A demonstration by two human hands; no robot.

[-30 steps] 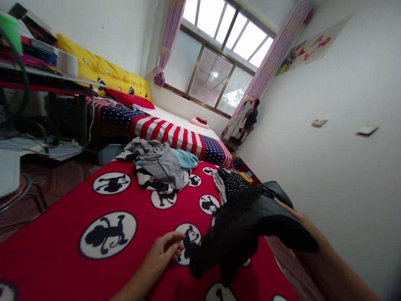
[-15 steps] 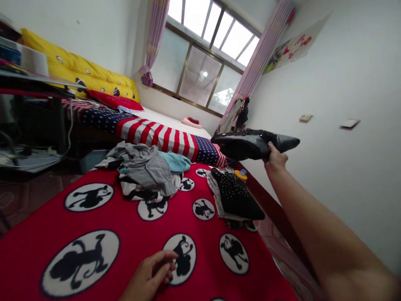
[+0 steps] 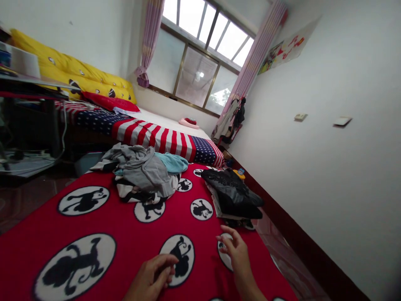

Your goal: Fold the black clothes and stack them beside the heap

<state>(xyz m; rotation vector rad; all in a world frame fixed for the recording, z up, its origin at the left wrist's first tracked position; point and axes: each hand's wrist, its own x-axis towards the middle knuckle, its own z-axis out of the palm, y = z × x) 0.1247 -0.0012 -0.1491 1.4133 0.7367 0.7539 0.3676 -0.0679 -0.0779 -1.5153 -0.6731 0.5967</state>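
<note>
My left hand hovers low over the red blanket with monkey figures, its fingers loosely curled and holding nothing. To its right, my right hand is open above the same blanket, fingers apart. Beyond the right hand lies a stack of folded clothes near the blanket's right edge. A dark, shiny folded garment rests on top of that stack. Farther left, a loose heap of grey clothes has a light blue garment at its right side.
Behind the blanket stands a bed with a striped, starred cover. A cluttered desk is at the left, with a blue-grey bin near it. A white wall bounds the right. Garments hang by the curtain.
My right hand has let go of the dark garment, which now lies on the folded stack. That hand has come back down beside the left hand. My left hand has hardly moved.
</note>
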